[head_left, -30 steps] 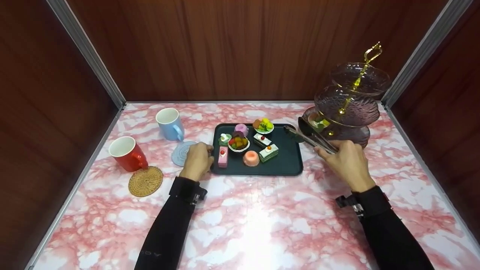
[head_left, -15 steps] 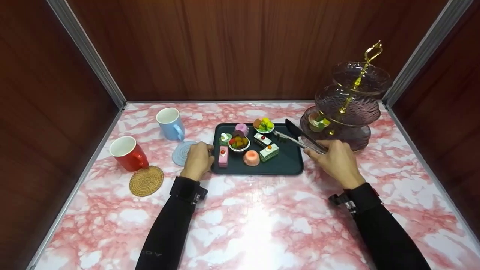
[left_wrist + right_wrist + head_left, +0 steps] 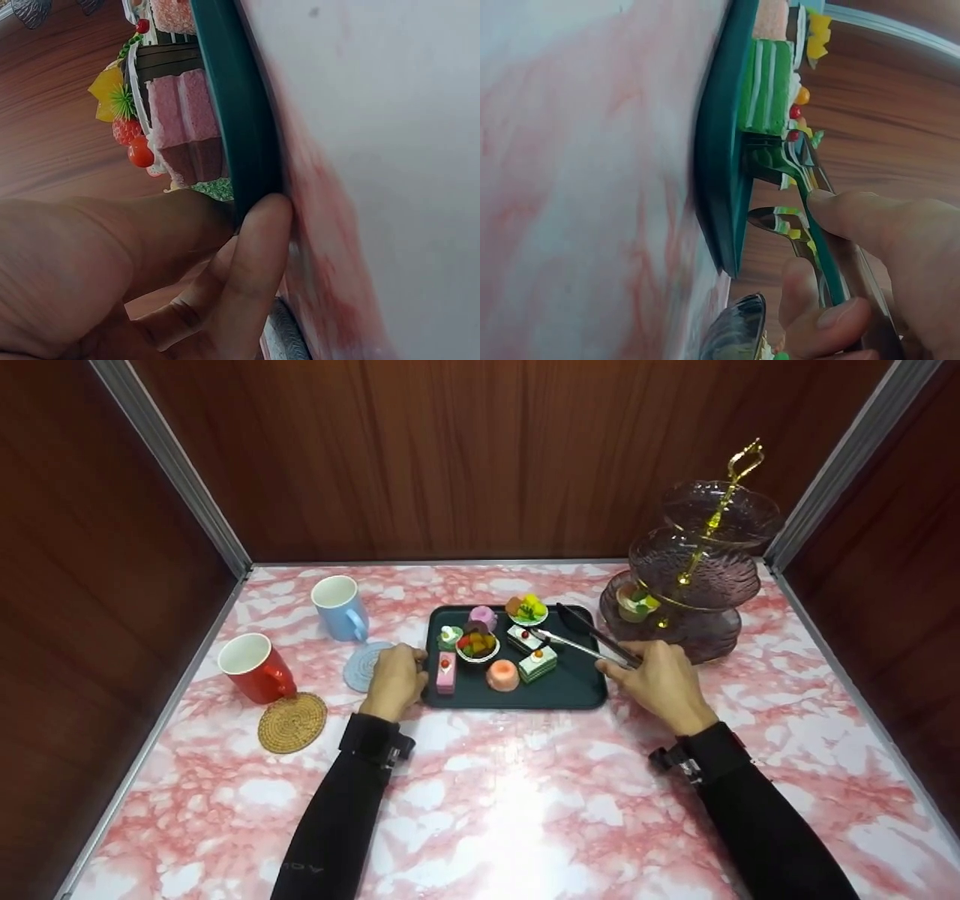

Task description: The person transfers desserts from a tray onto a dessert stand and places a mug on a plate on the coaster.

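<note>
At the tray's left end, my left hand [image 3: 395, 684] pinches the rim of the dark green tray [image 3: 577, 690] between thumb and fingers [image 3: 259, 247]. My right hand [image 3: 667, 682] holds metal tongs [image 3: 581, 645] over the tray's right half, their arms spread apart. One tong tip lies close to the dark cake slice [image 3: 517, 640] and the green layered cake slice [image 3: 538, 666]; contact is unclear. Also on the tray are an orange pudding [image 3: 502, 676], a pink cake slice [image 3: 446, 673], a purple pudding [image 3: 483, 619], a small green dessert [image 3: 449, 639] and two fruit cups.
A three-tier glass stand [image 3: 694, 574] rises at the back right, a dessert cup [image 3: 636, 603] on its bottom tier. To the left are a blue mug [image 3: 339, 607], a red mug [image 3: 255, 667], a woven coaster [image 3: 292, 723] and a blue coaster [image 3: 361, 666]. Wooden panels enclose the table.
My right hand has moved left with the tongs, from beside the stand's bottom tier to over the cake slices. My left hand has stayed at the tray's edge.
</note>
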Demonstrator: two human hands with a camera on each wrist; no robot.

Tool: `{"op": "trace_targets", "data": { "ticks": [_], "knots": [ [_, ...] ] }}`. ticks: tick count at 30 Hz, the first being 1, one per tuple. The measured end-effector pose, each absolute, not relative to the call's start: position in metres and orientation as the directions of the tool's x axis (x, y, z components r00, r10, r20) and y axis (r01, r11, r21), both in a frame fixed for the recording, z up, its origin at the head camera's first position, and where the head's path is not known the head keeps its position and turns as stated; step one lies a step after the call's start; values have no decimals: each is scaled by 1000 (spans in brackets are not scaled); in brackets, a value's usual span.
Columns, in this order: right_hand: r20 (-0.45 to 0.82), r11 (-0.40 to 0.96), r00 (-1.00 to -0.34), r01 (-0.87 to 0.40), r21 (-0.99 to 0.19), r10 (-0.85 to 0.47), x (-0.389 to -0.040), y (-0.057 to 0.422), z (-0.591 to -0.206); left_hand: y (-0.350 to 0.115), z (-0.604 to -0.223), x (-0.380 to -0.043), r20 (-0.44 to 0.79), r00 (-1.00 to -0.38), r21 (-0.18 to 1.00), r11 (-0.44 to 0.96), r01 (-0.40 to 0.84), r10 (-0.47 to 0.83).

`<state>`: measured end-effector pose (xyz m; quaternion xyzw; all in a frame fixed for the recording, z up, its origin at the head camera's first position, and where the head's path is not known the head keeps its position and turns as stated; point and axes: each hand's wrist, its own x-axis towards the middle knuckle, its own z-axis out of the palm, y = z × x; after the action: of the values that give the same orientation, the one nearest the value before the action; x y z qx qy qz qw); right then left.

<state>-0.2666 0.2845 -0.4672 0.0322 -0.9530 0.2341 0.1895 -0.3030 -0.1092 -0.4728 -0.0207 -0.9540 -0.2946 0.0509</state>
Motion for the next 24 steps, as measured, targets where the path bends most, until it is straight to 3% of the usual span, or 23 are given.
{"op": "trace_targets", "data": {
  "ticks": [24],
  "knots": [
    [305,871,-951,-116,-478,40,-281,271,-472,-110,-473,-303,115,-993,557,828,73,10]
  ]
}}
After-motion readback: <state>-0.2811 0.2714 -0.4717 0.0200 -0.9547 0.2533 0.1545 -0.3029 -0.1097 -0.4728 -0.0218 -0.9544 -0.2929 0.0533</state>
